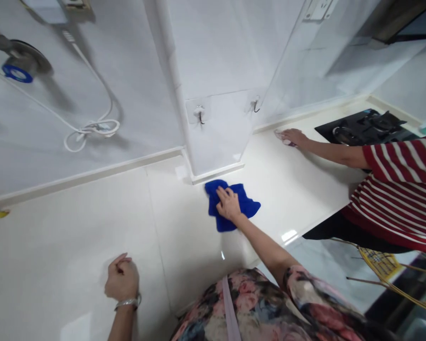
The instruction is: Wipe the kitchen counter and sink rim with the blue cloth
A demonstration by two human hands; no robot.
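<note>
My right hand [229,203] presses down on a crumpled blue cloth [246,203] on the white countertop [184,213], close to the foot of a wall pillar. Its fingers are bent onto the fabric, and part of the cloth lies hidden under the palm. To the left, my left hand [122,279] rests on the same counter with its fingers curled in, and nothing shows in it. A silver bracelet [127,302] circles that wrist.
At the right, a co-worker in a striped red top [401,199] holds a cloth [280,136] against the counter beside a black gas stove [365,128]. Hooks [199,113] stick to the pillar. A white cable [92,130] hangs at the left wall near a blue-handled valve [17,72].
</note>
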